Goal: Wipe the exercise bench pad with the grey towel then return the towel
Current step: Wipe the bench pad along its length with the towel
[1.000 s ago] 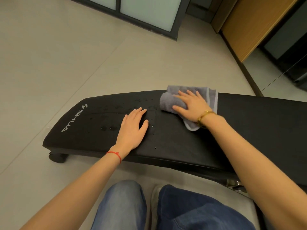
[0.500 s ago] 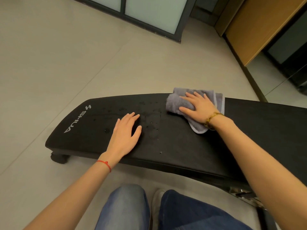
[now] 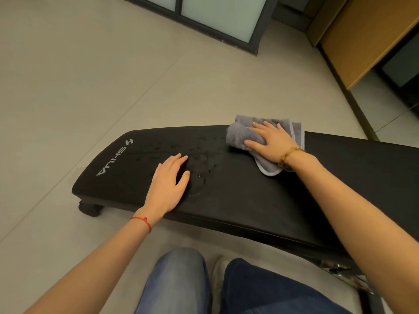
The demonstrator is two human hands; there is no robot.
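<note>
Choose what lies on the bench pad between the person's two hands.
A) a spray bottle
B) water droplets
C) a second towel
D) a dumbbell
B: small water droplets bead on the black bench pad, between the left hand lying flat and the right hand pressing the grey towel.

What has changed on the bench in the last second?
Little. The right hand keeps pressing the grey towel at the pad's far edge, with no clear travel along the bench pad. The left hand stays flat on the pad. Water droplets between the hands remain unwiped.
</note>
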